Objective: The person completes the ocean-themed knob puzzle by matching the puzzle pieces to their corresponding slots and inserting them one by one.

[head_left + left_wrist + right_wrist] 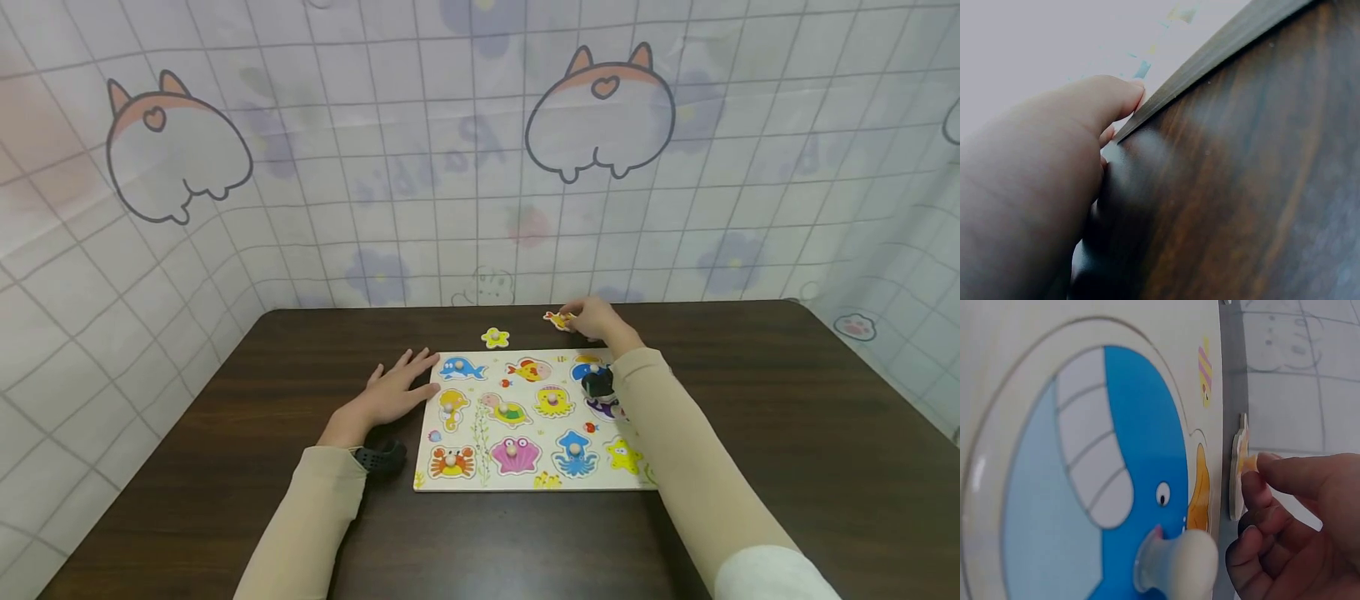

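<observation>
A white peg puzzle board with sea-animal pieces lies on the dark table. My left hand rests along its left edge, fingers spread and thumb over the rim; in the left wrist view the thumb touches the board's edge. Past the far edge of the board, my right hand pinches the knob of a small yellow-and-red puzzle piece. The right wrist view shows this piece side-on, its pale knob between thumb and index finger. Left of it lies a yellow star-shaped piece with a knob.
A blue piece with a large white knob sits in the board below my right wrist. My right sleeve covers the board's right side. A patterned curtain hangs behind the table's far edge.
</observation>
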### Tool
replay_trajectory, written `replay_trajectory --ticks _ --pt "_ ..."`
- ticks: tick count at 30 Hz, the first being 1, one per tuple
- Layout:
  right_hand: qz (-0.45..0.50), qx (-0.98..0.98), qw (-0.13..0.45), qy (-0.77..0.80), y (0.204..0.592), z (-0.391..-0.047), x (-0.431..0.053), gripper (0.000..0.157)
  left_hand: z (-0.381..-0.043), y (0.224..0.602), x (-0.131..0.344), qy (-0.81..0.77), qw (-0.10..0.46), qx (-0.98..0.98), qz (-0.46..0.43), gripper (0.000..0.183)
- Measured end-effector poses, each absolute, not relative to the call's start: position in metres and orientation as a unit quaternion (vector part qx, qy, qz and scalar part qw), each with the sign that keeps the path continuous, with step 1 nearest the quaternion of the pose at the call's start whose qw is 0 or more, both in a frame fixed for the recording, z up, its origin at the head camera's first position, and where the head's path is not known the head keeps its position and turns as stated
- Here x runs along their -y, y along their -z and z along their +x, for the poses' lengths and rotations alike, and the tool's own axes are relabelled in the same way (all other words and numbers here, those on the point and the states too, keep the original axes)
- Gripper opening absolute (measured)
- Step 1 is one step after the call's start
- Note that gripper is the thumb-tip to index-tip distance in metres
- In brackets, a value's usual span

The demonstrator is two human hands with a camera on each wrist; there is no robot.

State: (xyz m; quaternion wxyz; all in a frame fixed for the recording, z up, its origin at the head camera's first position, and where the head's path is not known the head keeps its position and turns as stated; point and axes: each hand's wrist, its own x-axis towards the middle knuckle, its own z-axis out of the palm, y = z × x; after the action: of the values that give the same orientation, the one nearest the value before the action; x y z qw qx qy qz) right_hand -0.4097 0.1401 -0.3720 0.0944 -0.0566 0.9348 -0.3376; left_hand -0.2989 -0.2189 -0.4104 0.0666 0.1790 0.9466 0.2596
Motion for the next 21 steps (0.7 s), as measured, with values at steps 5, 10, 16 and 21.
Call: replay_trajectory --ticks 5,10,16,21 --pt "-0.056 -0.937 0.086 0.333 0.3722 -0.4095 -0.1377 0.038 -0.2981 0.4097 0.219 -0.261 0.069 -0.946 0.178 0.067" --pt "-0.058 -0.941 0.079 0.325 0.373 -0.4075 -0.1354 0.037 -0.2968 0.4088 0.2185 -0.265 0.069 -0.945 0.181 0.067" --pt "-0.056 -0.939 0.077 0.33 0.3719 -0.4033 -0.1349 0.028 -0.2968 0.409 0.2183 -0.267 0.068 -0.944 0.183 0.067" --pt "-0.046 -0.943 0.07 0.322 0.372 -0.4031 -0.1347 0.026 -0.2979 0.4102 0.2185 -0.266 0.067 -0.944 0.182 0.067"
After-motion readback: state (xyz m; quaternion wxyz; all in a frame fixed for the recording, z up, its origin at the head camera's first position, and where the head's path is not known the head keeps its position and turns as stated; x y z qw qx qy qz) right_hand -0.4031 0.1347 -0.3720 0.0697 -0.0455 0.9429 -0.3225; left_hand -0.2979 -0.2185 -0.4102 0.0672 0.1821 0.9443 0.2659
